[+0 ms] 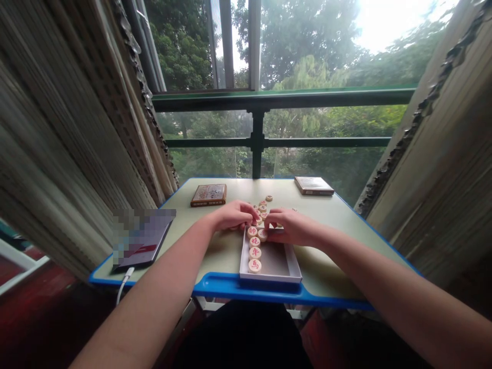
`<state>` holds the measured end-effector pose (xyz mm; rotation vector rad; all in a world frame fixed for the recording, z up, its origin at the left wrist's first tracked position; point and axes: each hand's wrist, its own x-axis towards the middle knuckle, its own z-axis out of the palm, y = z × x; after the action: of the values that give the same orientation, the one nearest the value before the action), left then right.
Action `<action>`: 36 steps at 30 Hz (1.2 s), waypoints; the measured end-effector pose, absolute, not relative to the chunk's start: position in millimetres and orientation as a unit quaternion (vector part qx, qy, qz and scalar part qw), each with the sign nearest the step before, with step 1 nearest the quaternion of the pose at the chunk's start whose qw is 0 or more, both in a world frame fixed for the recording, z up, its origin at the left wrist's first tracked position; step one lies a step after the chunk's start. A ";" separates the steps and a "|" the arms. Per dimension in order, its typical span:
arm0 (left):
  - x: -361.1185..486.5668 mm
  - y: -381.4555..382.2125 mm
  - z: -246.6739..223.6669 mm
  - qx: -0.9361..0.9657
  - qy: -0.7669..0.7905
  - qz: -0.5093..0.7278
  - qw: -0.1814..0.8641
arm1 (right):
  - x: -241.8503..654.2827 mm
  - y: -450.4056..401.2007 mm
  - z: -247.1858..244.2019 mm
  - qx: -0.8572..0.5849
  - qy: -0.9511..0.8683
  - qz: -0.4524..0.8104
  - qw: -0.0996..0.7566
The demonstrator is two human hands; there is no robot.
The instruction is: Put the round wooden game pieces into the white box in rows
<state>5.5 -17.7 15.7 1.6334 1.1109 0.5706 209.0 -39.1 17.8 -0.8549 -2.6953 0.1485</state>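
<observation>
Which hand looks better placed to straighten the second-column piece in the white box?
Probably the right hand: its fingers are right at that piece. The left hand is near the white box's far left corner, by loose pieces.

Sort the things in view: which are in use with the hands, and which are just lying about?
In use:
- left hand, right hand
- white tray
- red-marked discs in the tray
- loose discs beyond it

Apparently lying about:
- brown case
- flat case
- dark device
- white cable
</observation>
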 end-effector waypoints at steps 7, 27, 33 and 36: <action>5.2 -17.3 15.7 0.686 0.464 0.229 0.512 | 209.0 -41.9 19.1 -0.309 -0.940 0.043 0.138; 6.3 -21.5 18.6 0.704 0.463 0.223 0.490 | 195.0 -47.7 12.1 -0.290 -0.940 0.020 0.177; 5.6 -20.6 17.2 0.704 0.455 0.227 0.495 | 191.4 -49.4 12.9 -0.293 -0.938 0.018 0.184; 5.7 -20.4 16.5 0.701 0.459 0.229 0.496 | 189.8 -50.3 13.8 -0.294 -0.938 0.018 0.183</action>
<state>5.7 -20.4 16.5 1.6970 1.1107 0.5549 189.8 -50.3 13.8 -0.8295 -2.6451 0.0518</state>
